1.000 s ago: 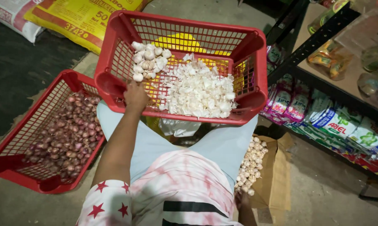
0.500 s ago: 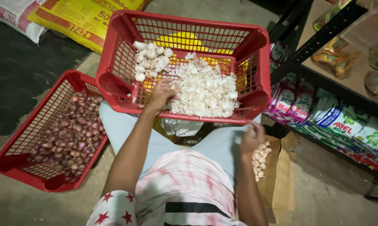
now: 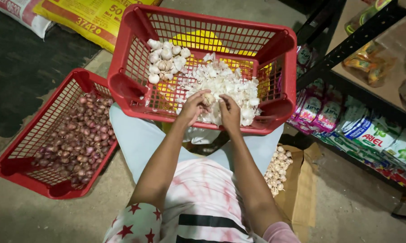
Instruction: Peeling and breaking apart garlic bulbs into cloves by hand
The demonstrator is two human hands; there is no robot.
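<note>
A red plastic basket (image 3: pixel 126 85) rests on my knees, holding a pile of white garlic skins (image 3: pixel 225 83) and a small heap of peeled-looking garlic bulbs (image 3: pixel 164 60) at its back left. My left hand (image 3: pixel 191 108) and my right hand (image 3: pixel 230 112) meet over the basket's front edge, both gripping one garlic bulb (image 3: pixel 208 98) between the fingertips.
A second red basket (image 3: pixel 23 171) full of small red onions (image 3: pixel 77 139) lies on the floor at my left. A cardboard box (image 3: pixel 302 189) with more garlic bulbs (image 3: pixel 277 168) sits at my right. Yellow sacks (image 3: pixel 90 18) lie behind; a shelf (image 3: pixel 347 49) with packets stands right.
My right hand has come up from the box at my right with a garlic bulb. Both hands now meet over the basket's front; the left has shifted right from the rim.
</note>
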